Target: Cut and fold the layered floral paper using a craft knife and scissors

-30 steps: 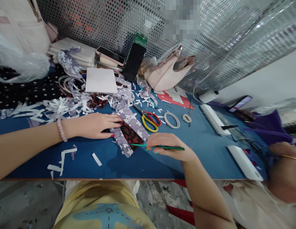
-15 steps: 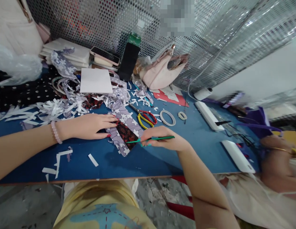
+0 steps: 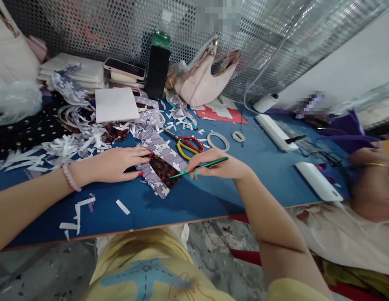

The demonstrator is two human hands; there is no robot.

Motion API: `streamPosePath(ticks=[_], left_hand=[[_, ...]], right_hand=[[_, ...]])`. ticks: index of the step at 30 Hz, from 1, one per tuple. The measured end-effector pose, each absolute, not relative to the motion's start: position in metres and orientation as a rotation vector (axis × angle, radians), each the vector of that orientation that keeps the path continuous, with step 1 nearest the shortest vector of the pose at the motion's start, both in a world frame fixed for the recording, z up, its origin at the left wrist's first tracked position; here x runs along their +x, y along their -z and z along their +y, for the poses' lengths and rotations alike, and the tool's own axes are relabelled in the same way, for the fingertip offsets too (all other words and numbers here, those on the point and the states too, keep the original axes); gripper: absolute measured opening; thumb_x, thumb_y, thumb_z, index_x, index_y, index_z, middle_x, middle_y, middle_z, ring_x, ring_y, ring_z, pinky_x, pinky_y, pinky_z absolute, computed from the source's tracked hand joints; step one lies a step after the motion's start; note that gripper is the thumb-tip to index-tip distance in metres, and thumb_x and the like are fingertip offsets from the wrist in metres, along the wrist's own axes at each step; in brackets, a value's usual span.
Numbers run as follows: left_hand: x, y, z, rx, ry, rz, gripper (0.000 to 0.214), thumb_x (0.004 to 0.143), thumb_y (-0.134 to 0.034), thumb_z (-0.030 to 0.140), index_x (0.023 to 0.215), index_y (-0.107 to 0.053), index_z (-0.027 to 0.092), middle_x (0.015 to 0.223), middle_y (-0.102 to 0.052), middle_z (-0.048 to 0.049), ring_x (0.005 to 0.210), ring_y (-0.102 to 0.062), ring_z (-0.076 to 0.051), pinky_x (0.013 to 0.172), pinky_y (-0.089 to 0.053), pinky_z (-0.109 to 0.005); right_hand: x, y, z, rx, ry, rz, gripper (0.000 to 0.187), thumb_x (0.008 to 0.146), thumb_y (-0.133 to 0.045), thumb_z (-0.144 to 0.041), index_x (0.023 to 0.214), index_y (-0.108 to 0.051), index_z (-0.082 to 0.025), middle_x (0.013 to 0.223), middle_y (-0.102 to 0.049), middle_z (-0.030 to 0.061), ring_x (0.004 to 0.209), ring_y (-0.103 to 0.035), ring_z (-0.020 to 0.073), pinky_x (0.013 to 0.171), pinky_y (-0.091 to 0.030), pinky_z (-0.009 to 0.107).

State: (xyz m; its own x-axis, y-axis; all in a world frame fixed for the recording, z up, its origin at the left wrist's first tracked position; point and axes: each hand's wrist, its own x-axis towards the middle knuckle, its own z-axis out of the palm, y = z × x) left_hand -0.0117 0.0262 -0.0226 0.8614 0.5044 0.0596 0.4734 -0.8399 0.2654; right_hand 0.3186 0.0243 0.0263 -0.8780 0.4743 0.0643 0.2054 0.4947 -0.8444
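Observation:
My left hand (image 3: 114, 164) lies flat with fingers stretched, its fingertips resting on the left edge of a lilac flowered fabric piece (image 3: 157, 186). A dark red-and-black patterned patch (image 3: 162, 168) lies over the middle of that fabric. Between the fingers of my right hand (image 3: 213, 164) is a slim green pencil-like tool (image 3: 218, 161); its tip reaches the right part of the dark patch. Just beyond my right hand lie scissors (image 3: 194, 144) with one red and one yellow handle.
White paper strips (image 3: 31, 156) and fabric scraps heap at the left. Behind them are a white square pad (image 3: 116, 104), a dark upright phone (image 3: 158, 72) and a pink handbag (image 3: 207, 79). Tape rings (image 3: 227, 144) and white power strips (image 3: 274, 131) lie rightward. Another person's arm (image 3: 373, 184) is far right.
The view has shifted slightly. My right hand has tilted the green tool more steeply, its tip still at the dark patch. My left hand stays flat on the fabric.

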Motion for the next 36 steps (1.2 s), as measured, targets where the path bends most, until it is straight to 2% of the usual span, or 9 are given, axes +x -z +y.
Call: streamPosePath(ticks=[4,13,23,27,31,36], left_hand=[[-0.011,0.019,0.026,2.814,-0.135,0.779,0.052,0.099,-0.04,0.04,0.142,-0.055,0.016,0.156,-0.044,-0.008,0.146,-0.04,-0.024,0.122,-0.033,-0.041],[-0.013,0.018,0.032,2.848,-0.085,0.819,0.061,0.1,-0.031,0.054,0.141,-0.057,0.017,0.155,-0.046,-0.0075,0.143,-0.044,-0.026,0.121,-0.034,-0.043],[-0.012,0.014,0.035,2.804,0.005,0.886,0.072,0.099,-0.022,0.064,0.139,-0.059,0.016,0.155,-0.045,-0.0091,0.144,-0.042,-0.028,0.12,-0.034,-0.048],[-0.016,0.011,0.038,2.806,0.109,0.904,0.059,0.099,-0.035,0.056,0.141,-0.056,0.02,0.158,-0.041,-0.0065,0.147,-0.037,-0.029,0.12,-0.033,-0.05],[-0.022,0.014,0.043,2.807,0.112,0.931,0.06,0.096,-0.041,0.058,0.143,-0.054,0.023,0.158,-0.04,-0.0069,0.143,-0.042,-0.034,0.117,-0.037,-0.054],[-0.026,0.018,0.046,2.815,0.096,0.93,0.057,0.095,-0.045,0.051,0.148,-0.049,0.028,0.161,-0.035,-0.0008,0.145,-0.041,-0.031,0.121,-0.034,-0.046]], right_hand=[[0.317,-0.016,0.022,-0.479,-1.344,-2.265,0.032,0.097,-0.06,-0.041,0.097,-0.069,-0.01,0.076,-0.071,0.0068,0.067,-0.069,0.0111,0.064,-0.056,0.02],[0.295,0.009,0.023,-0.412,-1.556,-2.128,0.044,0.095,-0.059,-0.052,0.1,-0.064,-0.008,0.078,-0.067,0.0048,0.066,-0.063,0.008,0.063,-0.054,0.021],[0.297,0.01,0.023,-0.441,-1.531,-2.145,0.05,0.095,-0.054,-0.059,0.101,-0.061,-0.01,0.078,-0.064,0.0025,0.066,-0.06,0.0071,0.062,-0.052,0.021],[0.299,0.01,0.024,-0.433,-1.566,-2.138,0.054,0.092,-0.055,-0.063,0.101,-0.06,-0.01,0.077,-0.063,0.0021,0.067,-0.06,0.0074,0.063,-0.051,0.02],[0.299,0.014,0.025,-0.368,-1.558,-2.113,0.048,0.094,-0.055,-0.057,0.102,-0.059,-0.01,0.078,-0.061,0.0022,0.069,-0.061,0.0085,0.063,-0.05,0.02],[0.295,0.024,0.028,-0.259,-1.509,-2.063,0.041,0.095,-0.058,-0.051,0.099,-0.059,-0.01,0.078,-0.058,0.0006,0.065,-0.058,0.0072,0.06,-0.048,0.019]])
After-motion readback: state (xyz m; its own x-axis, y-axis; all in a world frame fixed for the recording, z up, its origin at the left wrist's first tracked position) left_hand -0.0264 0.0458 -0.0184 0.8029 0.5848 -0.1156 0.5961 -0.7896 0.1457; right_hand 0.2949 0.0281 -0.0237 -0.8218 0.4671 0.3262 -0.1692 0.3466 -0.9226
